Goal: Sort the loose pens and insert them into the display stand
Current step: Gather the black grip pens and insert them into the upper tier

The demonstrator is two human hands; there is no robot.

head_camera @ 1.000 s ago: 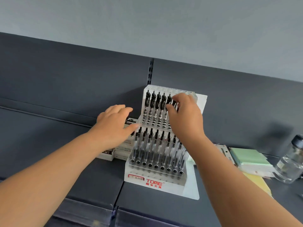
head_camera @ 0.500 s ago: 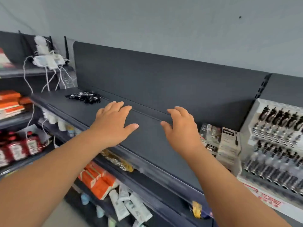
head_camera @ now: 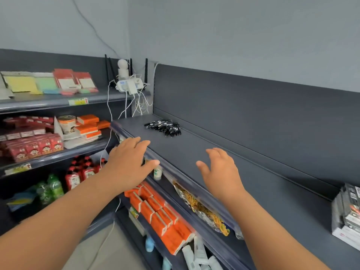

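A heap of loose black pens [head_camera: 164,127] lies on the dark grey top shelf [head_camera: 194,152] near its far left end. My left hand [head_camera: 129,162] hovers over the shelf's front edge with fingers spread and holds nothing. My right hand [head_camera: 220,170] is above the shelf surface, fingers relaxed and empty. Both hands are well short of the pens. The display stand is out of view.
Stacked small boxes [head_camera: 348,213] sit at the right edge of the shelf. A power strip with white cables [head_camera: 129,86] hangs in the corner. Lower shelves hold orange packs [head_camera: 159,215], a snack bag [head_camera: 202,209] and red bottles [head_camera: 78,172].
The view has swung left from the display stand to the shelf's left end; the stand left the frame. My right hand let go of the stand's pens, and both hands now reach toward the heap.
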